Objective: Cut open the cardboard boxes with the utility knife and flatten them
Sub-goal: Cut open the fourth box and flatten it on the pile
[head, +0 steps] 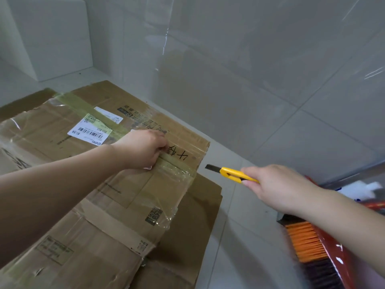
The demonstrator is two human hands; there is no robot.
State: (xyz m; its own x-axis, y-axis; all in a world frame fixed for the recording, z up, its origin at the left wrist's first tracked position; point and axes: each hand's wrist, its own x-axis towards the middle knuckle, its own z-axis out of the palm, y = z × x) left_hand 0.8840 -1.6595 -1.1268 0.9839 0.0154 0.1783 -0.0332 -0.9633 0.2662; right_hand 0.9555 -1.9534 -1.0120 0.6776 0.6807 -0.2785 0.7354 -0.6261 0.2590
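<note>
A taped brown cardboard box (116,190) with a white shipping label (89,132) lies flat on the floor, on top of another flattened piece of cardboard (198,215). My left hand (143,149) presses down on the box near its far right edge, fingers curled at the green tape seam. My right hand (275,186) holds a yellow utility knife (235,174) to the right of the box. Its dark blade is out and points left toward the box's right edge, a short gap away from it.
A broom with orange and dark bristles (308,245) and a red dustpan (341,259) lie at the lower right under my right arm. A tiled wall (250,69) rises behind the boxes. A white block (52,38) stands at the back left.
</note>
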